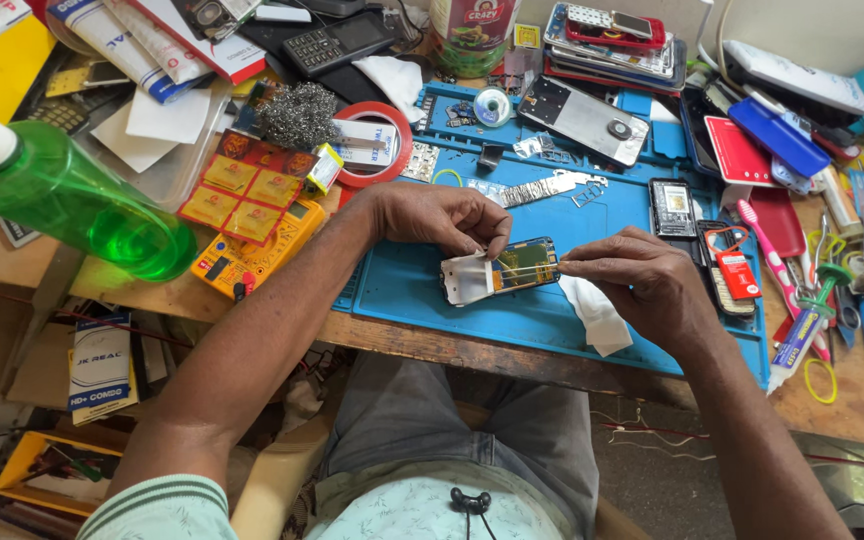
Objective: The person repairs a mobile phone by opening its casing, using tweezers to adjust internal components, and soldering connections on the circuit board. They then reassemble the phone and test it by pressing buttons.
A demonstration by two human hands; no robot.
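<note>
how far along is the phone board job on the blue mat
Done: the phone is already apart, its metal back plate and shield strips lying loose on the blue mat. In hand: the left hand steadies the small circuit board while the right hand pinches its right edge. Left: reassembly, since the loose parts remain off the board.

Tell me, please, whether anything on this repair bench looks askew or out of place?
Yes: the green spray bottle lies tipped on its side at the bench's left edge, nozzle pointing off the table. The phone part held between the left hand and right hand has its white film half peeled.
</note>
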